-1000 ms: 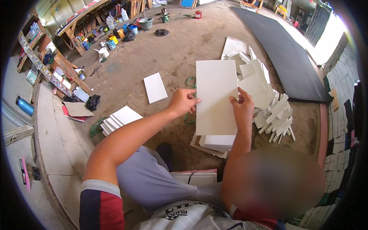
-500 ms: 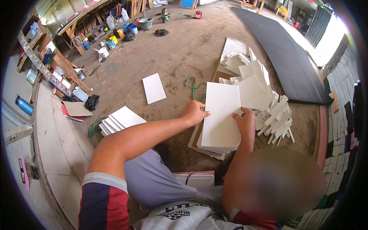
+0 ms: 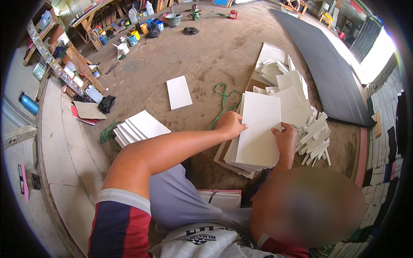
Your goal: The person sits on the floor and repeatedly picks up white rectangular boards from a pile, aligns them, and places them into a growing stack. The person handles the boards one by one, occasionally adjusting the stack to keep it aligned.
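A white rectangular board [image 3: 259,133] lies over a stack of similar white boards [image 3: 241,164], whose edges show along its left and near sides. My left hand [image 3: 232,126] is closed on the board's left edge, thumb over the top face. At the right edge, my right hand [image 3: 285,136] grips the same board between thumb and fingers; some fingers are hidden. Brown sheets [image 3: 220,157] stick out from under the stack at its left. Behind and right of it is a loose heap of white offcuts [image 3: 294,92].
A single white board [image 3: 179,93] lies on the floor ahead, near a green cord [image 3: 223,101]. Fanned white boards [image 3: 142,127] are at left, and a bound bundle [image 3: 221,198] sits by my legs. A long dark sheet [image 3: 322,64] stretches along the right. Paint containers [image 3: 174,20] stand far left.
The whole view has shifted slightly, moving the scene rightward. More of the lower boards' left edges now shows beside the top board. Both hands keep their hold on it.
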`<move>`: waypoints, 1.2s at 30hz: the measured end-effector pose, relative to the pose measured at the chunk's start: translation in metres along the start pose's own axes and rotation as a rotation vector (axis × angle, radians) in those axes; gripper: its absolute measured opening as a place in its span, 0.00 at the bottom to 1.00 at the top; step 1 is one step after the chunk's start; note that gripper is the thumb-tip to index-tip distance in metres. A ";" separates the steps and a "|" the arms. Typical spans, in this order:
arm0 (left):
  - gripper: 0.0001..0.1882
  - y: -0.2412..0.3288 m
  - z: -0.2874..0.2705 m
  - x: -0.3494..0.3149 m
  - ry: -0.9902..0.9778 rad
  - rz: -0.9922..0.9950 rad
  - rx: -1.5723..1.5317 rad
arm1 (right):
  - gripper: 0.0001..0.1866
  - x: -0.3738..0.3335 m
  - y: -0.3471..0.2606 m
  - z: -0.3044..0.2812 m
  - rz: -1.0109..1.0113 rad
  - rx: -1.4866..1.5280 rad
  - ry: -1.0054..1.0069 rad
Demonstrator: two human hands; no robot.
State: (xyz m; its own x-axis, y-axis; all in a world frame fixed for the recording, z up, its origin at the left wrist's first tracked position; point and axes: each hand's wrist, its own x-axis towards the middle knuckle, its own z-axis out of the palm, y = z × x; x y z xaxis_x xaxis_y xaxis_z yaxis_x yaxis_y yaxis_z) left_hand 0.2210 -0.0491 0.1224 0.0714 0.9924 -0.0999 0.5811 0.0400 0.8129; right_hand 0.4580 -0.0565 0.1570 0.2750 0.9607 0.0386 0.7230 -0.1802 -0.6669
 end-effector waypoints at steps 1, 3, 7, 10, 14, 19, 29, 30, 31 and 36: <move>0.17 -0.001 0.001 -0.001 0.009 -0.015 -0.011 | 0.30 -0.001 0.000 0.000 -0.009 -0.011 0.007; 0.17 -0.009 0.003 0.001 0.006 -0.048 -0.018 | 0.29 -0.005 -0.003 0.005 -0.027 -0.009 0.007; 0.16 -0.023 0.005 0.000 0.042 -0.023 0.011 | 0.29 -0.001 0.008 0.022 -0.080 -0.023 0.046; 0.16 -0.025 0.007 -0.001 0.051 0.006 0.041 | 0.29 -0.001 0.009 0.022 -0.068 -0.024 0.047; 0.15 -0.017 0.007 -0.003 0.048 0.004 0.070 | 0.28 -0.005 0.002 0.014 -0.017 0.003 0.007; 0.15 -0.005 0.009 -0.001 0.003 -0.043 0.055 | 0.27 -0.003 0.012 0.014 0.002 -0.013 0.022; 0.24 -0.026 -0.005 0.002 0.125 -0.023 0.003 | 0.26 -0.018 -0.034 0.013 -0.185 0.039 0.173; 0.28 -0.024 -0.018 0.003 0.078 -0.056 -0.002 | 0.25 -0.023 -0.051 0.016 -0.240 0.149 0.167; 0.26 -0.042 -0.021 0.014 0.136 -0.049 0.011 | 0.24 -0.028 -0.066 0.024 -0.294 0.260 0.160; 0.22 -0.079 -0.110 0.029 0.156 -0.215 0.040 | 0.24 -0.084 -0.130 0.116 -0.583 0.635 0.002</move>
State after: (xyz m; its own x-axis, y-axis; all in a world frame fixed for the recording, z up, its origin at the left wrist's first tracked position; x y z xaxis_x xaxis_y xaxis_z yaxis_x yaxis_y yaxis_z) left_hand 0.0883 -0.0109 0.1187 -0.1811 0.9677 -0.1753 0.6013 0.2501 0.7589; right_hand 0.2671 -0.0888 0.1543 -0.0286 0.8626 0.5051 0.2579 0.4946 -0.8300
